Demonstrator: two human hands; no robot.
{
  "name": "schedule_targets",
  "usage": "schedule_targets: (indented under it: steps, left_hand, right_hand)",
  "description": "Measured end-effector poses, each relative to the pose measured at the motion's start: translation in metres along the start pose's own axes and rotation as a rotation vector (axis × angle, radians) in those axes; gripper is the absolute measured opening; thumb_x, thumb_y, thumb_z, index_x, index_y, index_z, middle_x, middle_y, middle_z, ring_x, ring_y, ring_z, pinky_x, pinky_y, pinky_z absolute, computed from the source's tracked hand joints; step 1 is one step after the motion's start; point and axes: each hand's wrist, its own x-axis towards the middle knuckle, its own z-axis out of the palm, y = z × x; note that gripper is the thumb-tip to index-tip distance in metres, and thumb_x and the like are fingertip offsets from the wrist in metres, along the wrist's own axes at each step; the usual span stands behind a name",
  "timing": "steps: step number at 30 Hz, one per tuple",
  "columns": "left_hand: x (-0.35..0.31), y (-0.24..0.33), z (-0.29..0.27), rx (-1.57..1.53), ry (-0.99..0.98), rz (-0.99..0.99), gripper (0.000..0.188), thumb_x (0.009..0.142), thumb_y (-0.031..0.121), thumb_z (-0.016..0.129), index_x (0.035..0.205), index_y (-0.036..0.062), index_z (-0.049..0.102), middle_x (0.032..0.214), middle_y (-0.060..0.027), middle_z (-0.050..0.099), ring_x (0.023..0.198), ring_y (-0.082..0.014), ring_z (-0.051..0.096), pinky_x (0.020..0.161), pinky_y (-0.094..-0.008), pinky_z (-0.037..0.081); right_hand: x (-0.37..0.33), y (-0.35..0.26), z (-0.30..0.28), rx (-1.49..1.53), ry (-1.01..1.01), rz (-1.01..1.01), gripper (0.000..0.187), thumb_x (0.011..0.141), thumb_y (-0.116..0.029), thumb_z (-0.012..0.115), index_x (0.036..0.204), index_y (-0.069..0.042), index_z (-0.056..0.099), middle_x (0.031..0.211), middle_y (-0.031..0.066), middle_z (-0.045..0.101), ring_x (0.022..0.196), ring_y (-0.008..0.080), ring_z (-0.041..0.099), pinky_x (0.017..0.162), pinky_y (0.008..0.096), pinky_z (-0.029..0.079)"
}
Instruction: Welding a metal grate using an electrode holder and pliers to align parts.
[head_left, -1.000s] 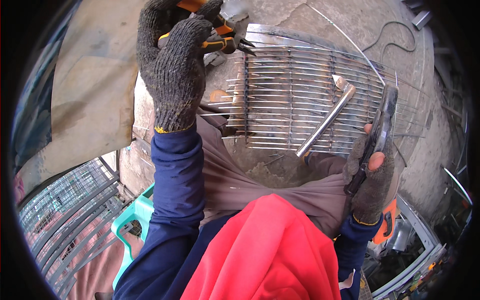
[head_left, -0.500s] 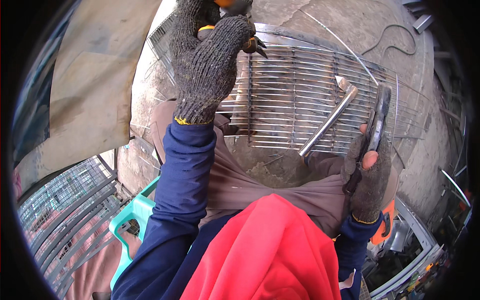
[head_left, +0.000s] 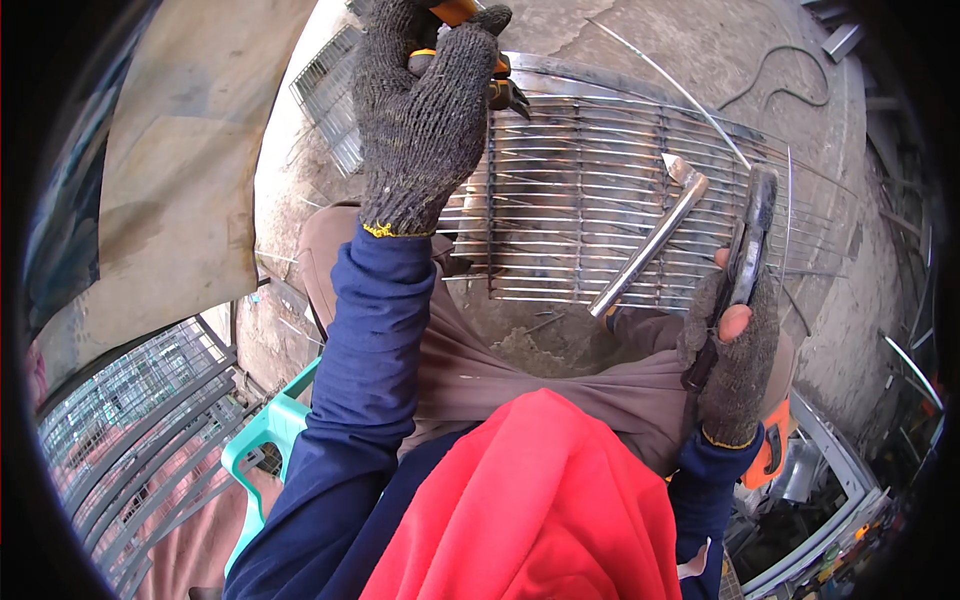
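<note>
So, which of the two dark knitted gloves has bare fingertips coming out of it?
The right glove: two bare fingertips poke out of it, while the left glove shows no bare skin.

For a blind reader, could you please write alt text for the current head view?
The gloved left hand holds orange-handled pliers and the right hand a dark metal tool, near a metal-rod grid with a hammer-like tool on it.

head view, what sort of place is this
Probably a metalworking workshop: a grille of metal rods, a hammer-like tool lying on it, and orange-and-black pliers in the gloved left hand.
</note>
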Motion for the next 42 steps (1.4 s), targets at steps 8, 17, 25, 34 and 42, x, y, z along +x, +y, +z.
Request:
schedule_targets:
  steps: [8, 17, 25, 34, 42]
  left_hand:
    - [-0.003, -0.016, -0.038, 0.719, -0.276, 0.333, 0.021, 0.085, 0.004, 0.064, 0.104, 0.0097, 0.07, 0.107, -0.0135, 0.065, 0.094, -0.031, 0.065, 0.079, -0.04, 0.055]
    - [0.004, 0.01, -0.008, -0.256, -0.078, -0.31, 0.026, 0.092, 0.004, 0.059, 0.118, -0.0009, 0.058, 0.108, -0.0093, 0.058, 0.083, -0.0167, 0.066, 0.068, -0.0279, 0.057]
    - [0.003, 0.009, -0.01, -0.241, -0.092, -0.331, 0.03, 0.09, 0.002, 0.057, 0.12, -0.0009, 0.058, 0.11, -0.0099, 0.058, 0.083, -0.0174, 0.066, 0.068, -0.0286, 0.057]
    - [-0.002, -0.01, -0.02, 0.277, -0.123, 0.013, 0.028, 0.085, 0.0, 0.061, 0.112, 0.0036, 0.064, 0.113, -0.0135, 0.062, 0.091, -0.0252, 0.066, 0.079, -0.0337, 0.056]
    - [-0.008, -0.028, -0.046, 0.781, -0.207, 0.477, 0.021, 0.078, -0.003, 0.07, 0.096, 0.0073, 0.07, 0.114, -0.0165, 0.064, 0.099, -0.031, 0.067, 0.082, -0.0355, 0.055]
  right_hand:
    - [0.002, -0.003, 0.005, 0.055, -0.022, 0.028, 0.079, 0.086, -0.053, 0.073, 0.135, 0.005, 0.049, 0.08, 0.0024, 0.058, 0.059, 0.0071, 0.05, 0.05, 0.0214, 0.035]
    - [0.004, 0.0, 0.001, 0.027, -0.015, 0.022, 0.082, 0.084, -0.054, 0.075, 0.136, 0.004, 0.049, 0.079, 0.0028, 0.059, 0.057, 0.0071, 0.052, 0.047, 0.0221, 0.036]
    - [0.003, -0.001, 0.002, -0.006, 0.007, 0.01, 0.083, 0.083, -0.055, 0.075, 0.135, 0.004, 0.05, 0.079, 0.0032, 0.059, 0.057, 0.0075, 0.052, 0.047, 0.0222, 0.036]
    - [0.002, -0.006, 0.003, 0.024, -0.032, 0.051, 0.084, 0.083, -0.054, 0.076, 0.136, 0.004, 0.048, 0.08, 0.0035, 0.059, 0.058, 0.0078, 0.053, 0.048, 0.0221, 0.037]
    - [0.003, -0.003, 0.003, 0.01, -0.013, 0.041, 0.084, 0.083, -0.054, 0.076, 0.136, 0.005, 0.048, 0.081, 0.0035, 0.059, 0.058, 0.0078, 0.052, 0.049, 0.0218, 0.037]
